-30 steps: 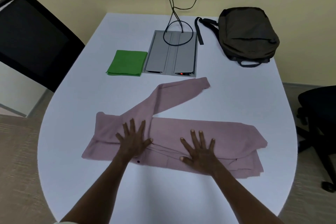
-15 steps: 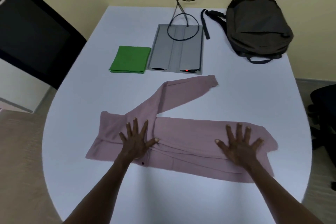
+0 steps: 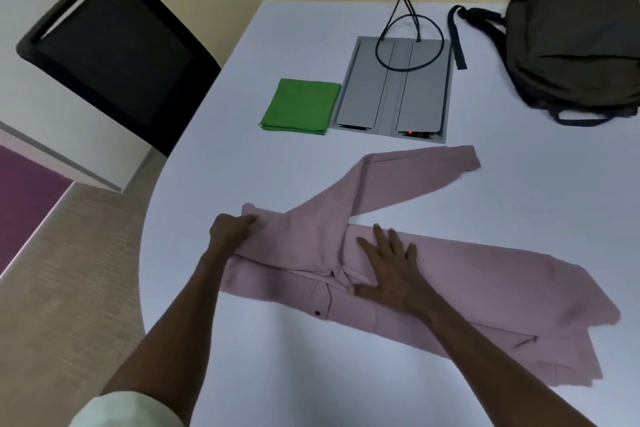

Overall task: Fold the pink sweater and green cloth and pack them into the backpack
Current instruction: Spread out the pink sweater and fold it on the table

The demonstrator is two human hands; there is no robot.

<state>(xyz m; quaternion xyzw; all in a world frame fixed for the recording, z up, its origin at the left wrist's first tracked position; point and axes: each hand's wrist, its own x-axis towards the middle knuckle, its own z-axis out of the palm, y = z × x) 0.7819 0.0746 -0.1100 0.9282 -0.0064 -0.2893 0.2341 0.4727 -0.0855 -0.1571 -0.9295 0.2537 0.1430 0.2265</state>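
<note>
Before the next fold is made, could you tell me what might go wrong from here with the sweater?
1. The left hand grips only the pink sweater at its left end; lifting it could drag the loose sleeve askew.
2. The right hand presses flat mid-body; if it slips, the fold line may shift.
3. The sweater's right end lies near the table edge and might slide off.

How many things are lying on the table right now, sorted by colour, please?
Pink: 1, the sweater
Green: 1, the folded cloth
Dark olive: 1, the backpack
Grey: 1, the socket panel
Total: 4
</note>
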